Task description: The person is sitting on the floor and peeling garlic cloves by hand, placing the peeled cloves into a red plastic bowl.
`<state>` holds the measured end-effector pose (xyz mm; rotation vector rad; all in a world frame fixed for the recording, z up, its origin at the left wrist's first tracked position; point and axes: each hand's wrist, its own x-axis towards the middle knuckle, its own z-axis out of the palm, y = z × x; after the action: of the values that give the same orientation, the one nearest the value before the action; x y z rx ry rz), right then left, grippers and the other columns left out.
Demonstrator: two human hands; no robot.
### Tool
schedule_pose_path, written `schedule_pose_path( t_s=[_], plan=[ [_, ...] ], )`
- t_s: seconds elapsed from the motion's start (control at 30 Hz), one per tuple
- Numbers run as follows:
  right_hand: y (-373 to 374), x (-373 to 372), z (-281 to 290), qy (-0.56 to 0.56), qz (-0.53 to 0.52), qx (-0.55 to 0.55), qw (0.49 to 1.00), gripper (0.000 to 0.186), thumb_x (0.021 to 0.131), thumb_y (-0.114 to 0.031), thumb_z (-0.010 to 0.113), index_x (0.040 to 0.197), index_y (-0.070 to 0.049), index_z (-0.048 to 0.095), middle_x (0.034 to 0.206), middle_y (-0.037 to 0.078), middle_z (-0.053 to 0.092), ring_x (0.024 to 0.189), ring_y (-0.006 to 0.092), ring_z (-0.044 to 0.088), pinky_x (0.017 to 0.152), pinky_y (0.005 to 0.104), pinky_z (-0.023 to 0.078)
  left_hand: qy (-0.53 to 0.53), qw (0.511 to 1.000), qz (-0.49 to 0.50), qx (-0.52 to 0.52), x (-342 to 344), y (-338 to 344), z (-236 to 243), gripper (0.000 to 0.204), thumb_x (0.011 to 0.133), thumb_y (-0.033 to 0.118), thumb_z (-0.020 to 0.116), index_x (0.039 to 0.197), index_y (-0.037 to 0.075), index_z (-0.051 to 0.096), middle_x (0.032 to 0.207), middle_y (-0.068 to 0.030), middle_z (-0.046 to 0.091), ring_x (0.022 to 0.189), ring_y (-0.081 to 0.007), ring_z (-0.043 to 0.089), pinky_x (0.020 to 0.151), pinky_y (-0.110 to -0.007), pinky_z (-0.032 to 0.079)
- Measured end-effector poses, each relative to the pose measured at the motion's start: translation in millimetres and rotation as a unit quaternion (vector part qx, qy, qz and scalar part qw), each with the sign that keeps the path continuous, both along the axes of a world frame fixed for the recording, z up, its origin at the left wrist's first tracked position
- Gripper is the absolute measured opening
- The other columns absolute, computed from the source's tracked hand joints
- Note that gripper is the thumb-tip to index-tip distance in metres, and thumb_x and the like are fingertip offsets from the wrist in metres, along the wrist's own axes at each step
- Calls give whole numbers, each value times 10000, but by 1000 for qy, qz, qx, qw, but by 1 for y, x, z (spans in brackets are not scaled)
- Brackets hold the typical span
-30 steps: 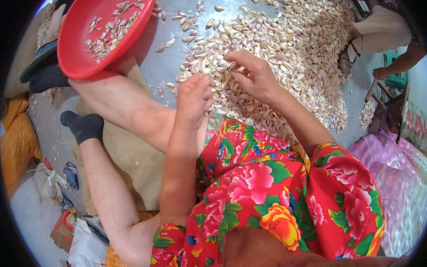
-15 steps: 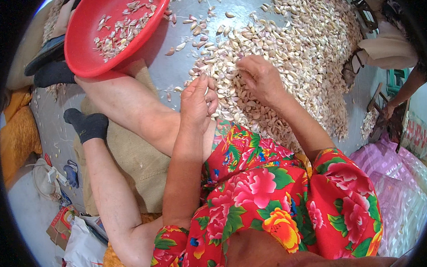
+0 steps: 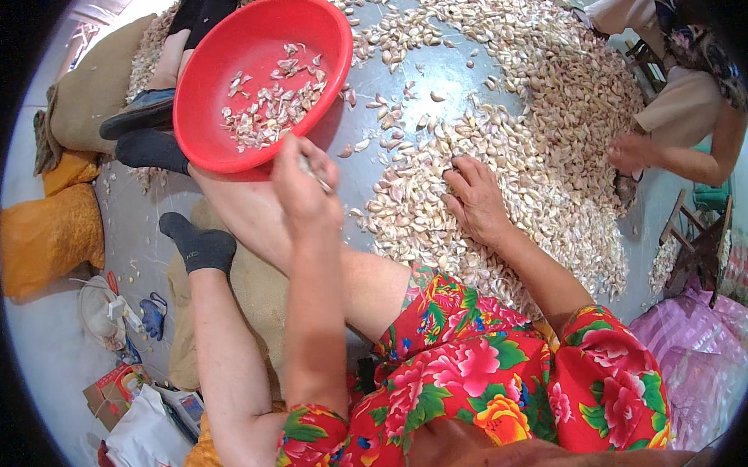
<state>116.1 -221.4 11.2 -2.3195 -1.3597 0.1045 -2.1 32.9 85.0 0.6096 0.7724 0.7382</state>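
Note:
A broad heap of garlic cloves [image 3: 423,223] covers the floor in front of me. My right hand [image 3: 478,203] rests on it, fingers bent and apart, with a small dark patch near one fingertip. Beside the near rim of a red plastic basin [image 3: 193,133], my left hand [image 3: 305,182] is closed, slightly blurred; pale garlic cloves show between its fingers. Inside the basin lies a small heap of cloves and skins [image 3: 271,113]. The basin stands tilted by my outstretched leg.
At the right, another person's hand [image 3: 632,153] reaches to the heap's edge near a low wooden stool [image 3: 679,227]. Orange sacks [image 3: 53,236] lie at the left, with a blue glove [image 3: 153,317] nearby. Pink plastic sheeting [image 3: 683,363] sits at the lower right.
My left hand has moved from near the right hand up and left to the basin. My right hand has lowered onto the heap, fingers spreading. The view has shifted; the other person's arm reaches in farther.

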Motion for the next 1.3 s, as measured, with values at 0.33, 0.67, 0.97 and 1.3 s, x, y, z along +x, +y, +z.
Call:
schedule_pose_path(
  t_s=[0.33, 0.67, 0.97, 1.3],
  plan=[
    [0, 2, -14, 27, -1, 37, 999, 321, 855, -170, 686, 1152, -82, 600, 1287, 152, 537, 1248, 371, 485, 1050, 483, 395, 372, 673, 126, 626, 20, 124, -9, 474, 1023, 420, 525, 1145, -24, 638, 1091, -141, 660, 1078, -241, 619, 990, -333, 436],
    [34, 111, -21, 37, -182, 63, 981, 187, 864, -203, 720, 985, -63, 748, 918, 158, 719, 810, 329, 691, 743, 422, 540, 224, 911, -105, 330, -62, 15, -54, 216, 1018, 136, 562, 844, 15, 604, 738, 8, 565, 655, -56, 503, 591, -219, 409],
    [63, 147, -20, 35, -110, -100, 988, 130, 836, -106, 751, 946, -37, 738, 821, 135, 725, 725, 241, 687, 681, 356, 522, 229, 904, -225, 282, -42, 21, -76, 131, 1002, 112, 584, 904, 43, 639, 716, 18, 565, 575, -58, 498, 526, -208, 402],
    [100, 30, 11, 625, -45, 165, 762, 152, 873, -64, 757, 998, 7, 707, 841, 44, 712, 684, 109, 662, 577, 241, 523, 116, 913, -367, 135, -33, 14, -49, 191, 943, 64, 645, 1116, -13, 669, 895, -105, 696, 715, -154, 698, 578, -264, 582]
  ],
)
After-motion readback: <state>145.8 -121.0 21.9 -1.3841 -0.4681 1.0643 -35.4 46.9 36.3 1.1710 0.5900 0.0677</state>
